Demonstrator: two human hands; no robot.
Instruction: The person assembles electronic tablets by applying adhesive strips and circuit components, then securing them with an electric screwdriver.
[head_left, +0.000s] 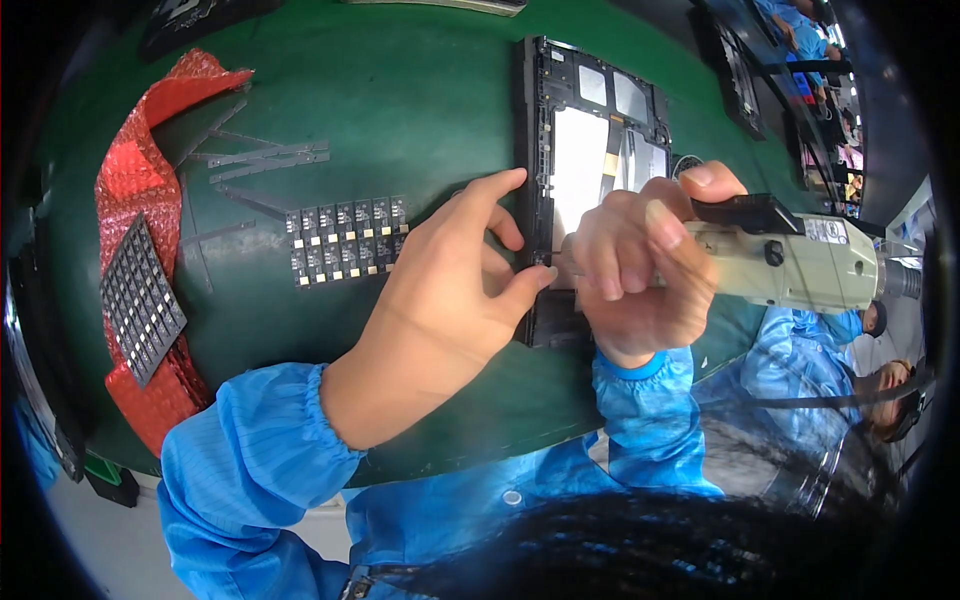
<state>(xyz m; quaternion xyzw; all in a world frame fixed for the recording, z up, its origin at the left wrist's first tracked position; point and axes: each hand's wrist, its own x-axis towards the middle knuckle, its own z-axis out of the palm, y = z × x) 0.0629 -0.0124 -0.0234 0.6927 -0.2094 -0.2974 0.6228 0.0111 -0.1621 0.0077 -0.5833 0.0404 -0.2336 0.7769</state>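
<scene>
A black electronics chassis [535, 200] with white and silver panels lies on the green work mat. My left hand [440, 260] reaches to its left edge. The index finger and thumb are apart, their tips against that edge, and the other fingers curl between them. Above the chassis, my right hand [650, 260] is closed around the front of a pale green electric screwdriver [800, 265], held nearly level and pointing left. Its bit meets the chassis's left edge near my left thumb; the exact contact is too small to make out.
Left of my hand lies a panel of small black circuit boards [345, 240]. Farther left, another board panel [143, 300] rests on red bubble wrap [140, 190]. Thin dark strips [270, 158] are scattered between. Co-workers in blue [800, 360] are at the right.
</scene>
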